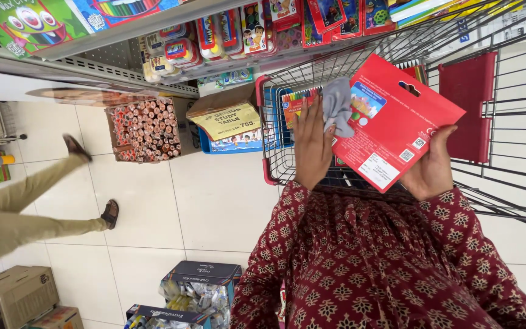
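We're standing on pale floor tiles [214, 201] by a wire trolley [518, 122]. Our right hand [433, 167] is gripping a flat red cardboard pack [397, 122]; at nine o'clock, our left hand [312, 146] is pinching a grey cloth [337, 106] against it.

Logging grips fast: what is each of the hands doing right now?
Left hand: holding a grey cloth against the red pack.
Right hand: closed on the red pack's lower edge.

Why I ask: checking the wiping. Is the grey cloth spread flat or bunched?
Bunched: the cloth hangs crumpled under the left hand against the red pack.
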